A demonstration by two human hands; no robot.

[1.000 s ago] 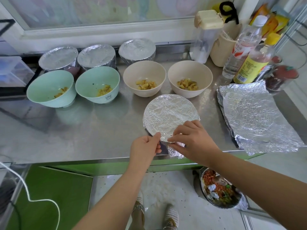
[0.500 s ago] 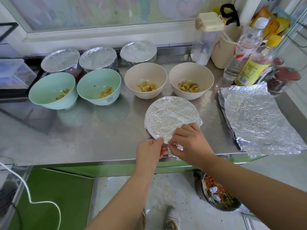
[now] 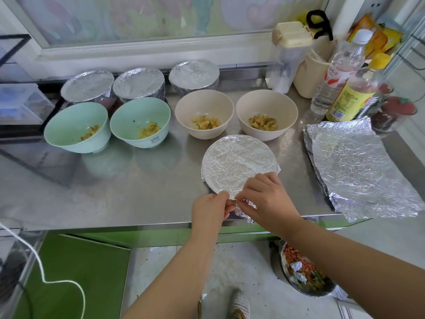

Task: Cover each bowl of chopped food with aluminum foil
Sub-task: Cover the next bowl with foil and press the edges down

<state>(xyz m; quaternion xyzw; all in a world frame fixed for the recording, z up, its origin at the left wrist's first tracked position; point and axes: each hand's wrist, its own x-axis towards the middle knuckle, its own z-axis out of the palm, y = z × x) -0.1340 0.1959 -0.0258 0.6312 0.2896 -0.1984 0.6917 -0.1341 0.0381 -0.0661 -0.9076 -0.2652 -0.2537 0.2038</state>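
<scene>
Grip: left hand (image 3: 210, 209) and right hand (image 3: 269, 199) both pinch the foil tail (image 3: 245, 210), a crumpled loose corner hanging off the near rim of the front bowl (image 3: 239, 163). Fingers are curled and the pinches narrow, with the two sets of fingertips almost meeting over the tail. The front bowl's top is fully skinned in foil, flat but wrinkled, and the rim looks tucked everywhere except this near point. The tail lies on the person's side of the bowl, between the hands, its long axis running down and right toward the near edge of the counter (image 3: 115, 192). The right hand covers most of it; the left holds its upper end at the rim. Judgement: the step in hand is folding this last flap in and down against the bowl wall. The right hand is better placed to fold while the left anchors. Just behind stand a beige bowl (image 3: 204, 117) and a second beige bowl (image 3: 266, 113); left of them a green bowl (image 3: 140, 122) and a second green bowl (image 3: 77, 126). All four are open, with chopped yellow pieces inside. The back row of covered bowls (image 3: 139, 82) numbers three. Spare foil sheets (image 3: 356, 166) lie to the right, nearer the right hand. Tally: four open bowls to go.
</scene>
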